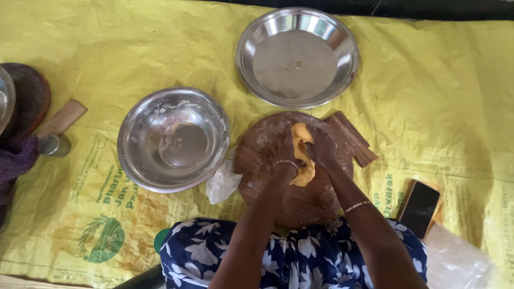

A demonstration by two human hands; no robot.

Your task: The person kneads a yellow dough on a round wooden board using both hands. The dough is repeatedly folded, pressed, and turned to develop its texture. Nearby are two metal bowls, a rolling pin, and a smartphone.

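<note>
**Pressing yellow dough on a round board**

Pressing from both sides, the left hand (285, 154) and the right hand (321, 147) each hold the lump of yellow dough (301, 155) in a closed grip. The dough lies on the round wooden board (300, 203), near the person. A floury steel bowl (173, 139) stands left of the board; a steel plate (297, 56) lies farther away on the yellow sheet (439, 96).

Bare forearms, thin bangle on each wrist, navy white-flowered garment (300, 257)
</note>
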